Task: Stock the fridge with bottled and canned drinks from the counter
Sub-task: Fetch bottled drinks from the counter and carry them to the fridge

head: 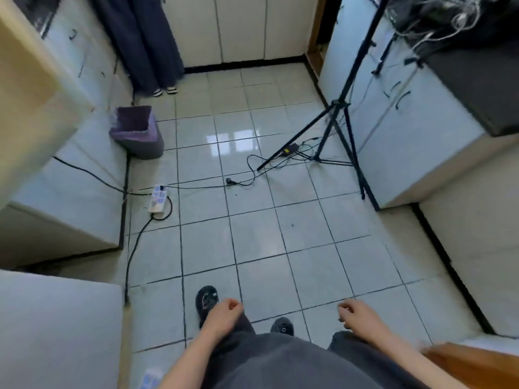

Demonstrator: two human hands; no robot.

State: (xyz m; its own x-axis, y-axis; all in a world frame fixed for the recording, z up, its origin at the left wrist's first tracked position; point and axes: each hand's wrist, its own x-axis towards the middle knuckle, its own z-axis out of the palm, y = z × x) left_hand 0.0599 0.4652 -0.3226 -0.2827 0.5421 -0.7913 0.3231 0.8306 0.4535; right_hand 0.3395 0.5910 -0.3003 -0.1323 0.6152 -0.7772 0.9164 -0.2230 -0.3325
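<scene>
My left hand (223,314) hangs low in front of my body, fingers loosely curled, holding nothing. My right hand (356,314) hangs the same way to the right, also holding nothing. Both hover above the tiled floor (252,220), over my dark trousers and black shoes. No bottle or can shows in this view. A white appliance surface (50,318) fills the lower left corner; I cannot tell whether it is the fridge. A dark counter top (477,85) sits at the upper right with tangled cables on it.
A black tripod (334,130) stands right of centre with cables trailing across the floor. A white power strip (158,199) and its cord lie left of centre. A purple-lined bin (137,130) stands by the left cabinets. Another person's legs (148,43) stand at the back.
</scene>
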